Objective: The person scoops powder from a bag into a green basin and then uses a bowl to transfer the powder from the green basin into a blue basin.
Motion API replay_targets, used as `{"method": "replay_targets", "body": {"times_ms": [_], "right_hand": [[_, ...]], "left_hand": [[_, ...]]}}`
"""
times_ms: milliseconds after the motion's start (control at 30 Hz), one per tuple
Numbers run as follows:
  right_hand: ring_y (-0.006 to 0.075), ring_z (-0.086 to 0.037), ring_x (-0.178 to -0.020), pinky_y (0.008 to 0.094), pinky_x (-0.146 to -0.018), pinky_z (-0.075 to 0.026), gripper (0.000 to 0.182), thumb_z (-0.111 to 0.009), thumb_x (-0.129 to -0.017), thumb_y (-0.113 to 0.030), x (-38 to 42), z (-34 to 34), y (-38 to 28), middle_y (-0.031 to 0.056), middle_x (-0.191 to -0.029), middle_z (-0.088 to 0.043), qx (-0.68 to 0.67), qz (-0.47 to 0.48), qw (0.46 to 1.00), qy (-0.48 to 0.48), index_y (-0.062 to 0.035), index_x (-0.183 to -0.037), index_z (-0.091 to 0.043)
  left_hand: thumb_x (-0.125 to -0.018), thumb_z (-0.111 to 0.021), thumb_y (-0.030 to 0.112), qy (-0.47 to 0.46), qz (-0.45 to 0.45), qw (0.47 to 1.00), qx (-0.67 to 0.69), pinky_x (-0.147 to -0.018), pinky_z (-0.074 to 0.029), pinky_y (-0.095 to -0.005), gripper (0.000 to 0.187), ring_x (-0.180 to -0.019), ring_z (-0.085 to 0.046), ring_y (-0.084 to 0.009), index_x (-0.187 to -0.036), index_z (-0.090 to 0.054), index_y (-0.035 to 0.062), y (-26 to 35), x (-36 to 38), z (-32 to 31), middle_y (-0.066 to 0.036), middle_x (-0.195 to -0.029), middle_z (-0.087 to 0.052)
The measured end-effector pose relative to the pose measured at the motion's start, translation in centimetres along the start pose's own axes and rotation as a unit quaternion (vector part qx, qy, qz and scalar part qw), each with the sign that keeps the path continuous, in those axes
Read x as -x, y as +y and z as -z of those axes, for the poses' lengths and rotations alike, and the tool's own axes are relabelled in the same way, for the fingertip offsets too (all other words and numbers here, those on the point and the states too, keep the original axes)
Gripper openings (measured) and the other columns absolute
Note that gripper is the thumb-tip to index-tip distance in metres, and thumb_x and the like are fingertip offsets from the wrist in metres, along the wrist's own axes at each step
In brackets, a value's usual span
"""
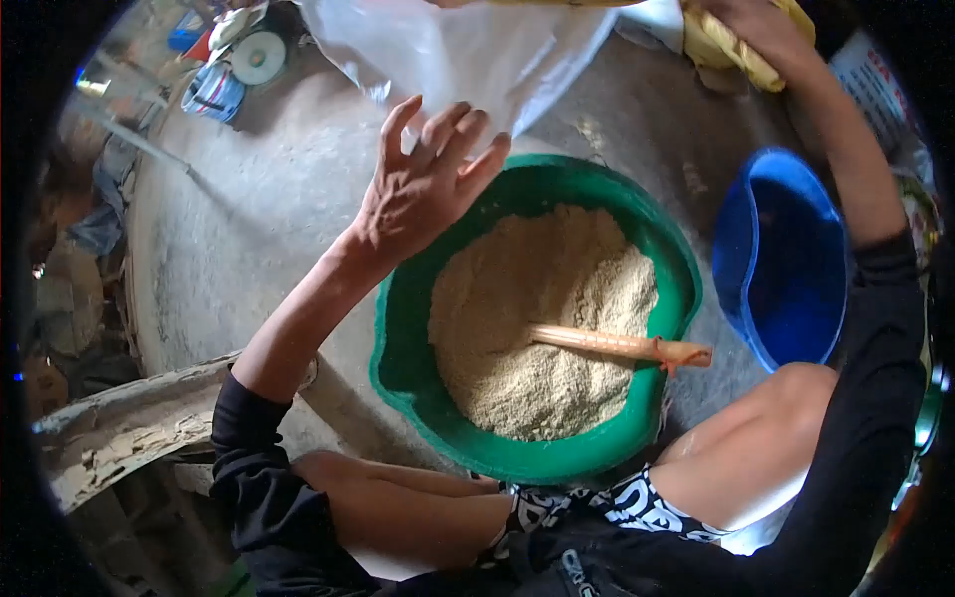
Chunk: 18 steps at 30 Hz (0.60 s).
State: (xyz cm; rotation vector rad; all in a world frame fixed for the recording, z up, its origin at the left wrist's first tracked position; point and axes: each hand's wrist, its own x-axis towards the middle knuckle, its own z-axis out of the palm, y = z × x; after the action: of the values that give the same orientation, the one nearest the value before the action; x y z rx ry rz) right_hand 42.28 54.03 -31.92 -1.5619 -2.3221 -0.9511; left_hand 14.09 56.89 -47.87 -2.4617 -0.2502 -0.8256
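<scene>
My left hand [423, 179] is raised beyond the far left rim of a green basin [393, 348], fingers spread and holding nothing. Just past its fingertips is a whitish translucent plastic bag [468, 50], cut off by the top of the view. In the basin lies a heap of pale brown, coarse meal [517, 269]. A wooden handle [617, 343] rests in the meal and reaches over the right rim; its other end is buried. At the top right my right hand [761, 35] grips a crumpled yellow bag [731, 55], with its fingers partly hidden.
A blue bucket [786, 259] stands right of the basin. A white printed sack [875, 90] is at the far right. Upper left are a small blue-and-white bucket [214, 92] and a round-faced scale [259, 58]. A worn wooden piece [149, 418] lies at lower left.
</scene>
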Motion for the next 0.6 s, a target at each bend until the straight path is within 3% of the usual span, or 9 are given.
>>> {"method": "replay_targets", "body": {"times_ms": [67,167,233,267,333,400,500,533,600], "right_hand": [[0.025,-0.053,-0.081,0.0342,-0.069,-0.043,0.058,-0.052,-0.088,-0.036,4.5,1.4,1.6,0.0179,-0.115,-0.056,-0.087,-0.102,0.991,-0.01,0.0005,-0.132,-0.042],[0.0234,-0.05,-0.095,0.0329,-0.081,-0.04,0.054,-0.051,-0.089,-0.026,13.1,2.7,4.1,0.016,-0.122,-0.052,-0.218,-0.287,0.933,-0.017,0.0002,-0.134,-0.04],[0.0223,-0.048,-0.105,0.032,-0.089,-0.037,0.052,-0.051,-0.09,-0.02,19.2,2.8,5.3,0.0148,-0.127,-0.05,-0.281,-0.395,0.875,-0.01,0.0001,-0.136,-0.038],[0.0218,-0.047,-0.11,0.0316,-0.093,-0.036,0.051,-0.051,-0.09,-0.017,22.7,2.5,5.4,0.0142,-0.129,-0.049,-0.308,-0.447,0.84,0.004,0.0,-0.137,-0.038],[0.0207,-0.045,-0.12,0.0308,-0.101,-0.034,0.051,-0.05,-0.091,-0.011,29.2,1.8,4.6,0.013,-0.134,-0.046,-0.353,-0.527,0.772,0.044,-0.0002,-0.138,-0.036],[0.0196,-0.044,-0.125,0.0309,-0.104,-0.034,0.052,-0.05,-0.091,-0.007,33.9,1.9,1.4,0.0125,-0.137,-0.045,-0.394,-0.602,0.688,0.093,-0.0007,-0.14,-0.035],[0.0213,-0.049,-0.12,0.0324,-0.102,-0.037,0.052,-0.046,-0.091,-0.005,40.2,2.4,-3.5,0.014,-0.134,-0.048,-0.428,-0.691,0.569,0.122,-0.0018,-0.141,-0.033],[0.0223,-0.049,-0.12,0.0324,-0.103,-0.036,0.052,-0.046,-0.09,-0.004,41.8,2.5,-4.9,0.0144,-0.133,-0.049,-0.441,-0.692,0.557,0.132,-0.0017,-0.141,-0.034],[0.0223,-0.048,-0.121,0.0327,-0.103,-0.036,0.052,-0.046,-0.089,-0.004,45.2,2.0,-6.1,0.0144,-0.134,-0.048,-0.437,-0.706,0.532,0.165,-0.0009,-0.14,-0.035]], "left_hand": [[-0.076,-0.068,0.015,-0.011,-0.064,0.995,0.071,-0.098,-0.035,-0.0422,0.034,-0.106,-0.053,-0.0174,-0.11,-0.065,0.0146,2.4,-0.7,0.6,-0.002,-0.109,-0.056],[-0.068,-0.067,0.017,-0.19,-0.073,0.917,0.343,-0.075,-0.048,-0.0355,0.029,-0.083,-0.059,-0.0236,-0.096,-0.065,0.008,6.8,-1.6,0.6,-0.007,-0.087,-0.058],[-0.068,-0.066,0.02,-0.324,-0.054,0.833,0.445,-0.081,-0.049,-0.0402,0.033,-0.09,-0.059,-0.0282,-0.098,-0.064,0.0063,10.5,-2.6,0.9,-0.011,-0.094,-0.059],[-0.075,-0.066,0.025,-0.274,-0.073,0.827,0.486,-0.086,-0.048,-0.0418,0.038,-0.099,-0.057,-0.0299,-0.107,-0.061,0.0053,12.8,-1.4,-0.2,-0.015,-0.101,-0.06],[-0.082,-0.065,0.032,-0.33,-0.041,0.763,0.554,-0.092,-0.044,-0.0433,0.056,-0.109,-0.053,-0.0318,-0.126,-0.048,0.0014,16.1,-2.0,-0.1,-0.017,-0.116,-0.057],[-0.081,-0.065,0.03,-0.31,-0.056,0.758,0.572,-0.093,-0.042,-0.0454,0.064,-0.108,-0.054,-0.0302,-0.133,-0.041,0.002,19.9,-0.8,-1.2,-0.015,-0.111,-0.058],[-0.077,-0.065,0.023,-0.373,-0.064,0.733,0.565,-0.077,-0.046,-0.0453,0.028,-0.084,-0.061,-0.0291,-0.097,-0.057,0.0047,21.0,-0.9,-1.9,-0.011,-0.086,-0.059],[-0.074,-0.067,0.025,-0.332,-0.043,0.739,0.585,-0.068,-0.047,-0.0447,0.026,-0.074,-0.061,-0.0314,-0.084,-0.054,0.005,20.4,-0.7,-1.9,-0.011,-0.078,-0.057],[-0.071,-0.069,0.028,-0.371,-0.054,0.722,0.581,-0.063,-0.047,-0.0458,0.031,-0.073,-0.06,-0.0338,-0.085,-0.053,0.0046,17.5,-1.8,-1.6,-0.012,-0.078,-0.056]]}}
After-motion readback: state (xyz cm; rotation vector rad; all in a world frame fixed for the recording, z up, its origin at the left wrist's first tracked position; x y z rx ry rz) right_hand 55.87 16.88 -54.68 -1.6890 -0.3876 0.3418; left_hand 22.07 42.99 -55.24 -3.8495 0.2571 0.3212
